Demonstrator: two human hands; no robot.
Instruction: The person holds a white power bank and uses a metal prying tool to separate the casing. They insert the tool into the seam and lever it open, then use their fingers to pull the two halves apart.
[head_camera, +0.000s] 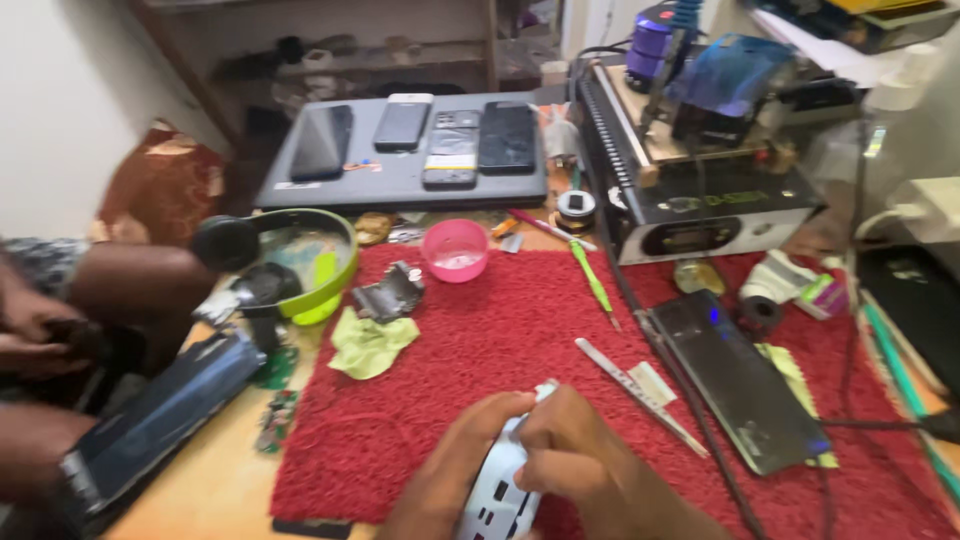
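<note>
Both my hands sit at the bottom centre over a red mat (500, 340). My left hand (455, 470) cups the left side of a white, opened phone body (500, 495) with dark slots. My right hand (590, 460) grips the same piece from the right, its fingers curled over the top end. The lower part of the phone body runs out of view at the frame's bottom edge.
A pink bowl (455, 250), green cloth (370, 342), green tool (593, 278), metal tweezers (635, 390) and dark flat device (740, 380) lie on the mat. Several phones rest on a laptop (400, 170). A black machine (700, 190) stands right. Another person's hands (35, 330) are left.
</note>
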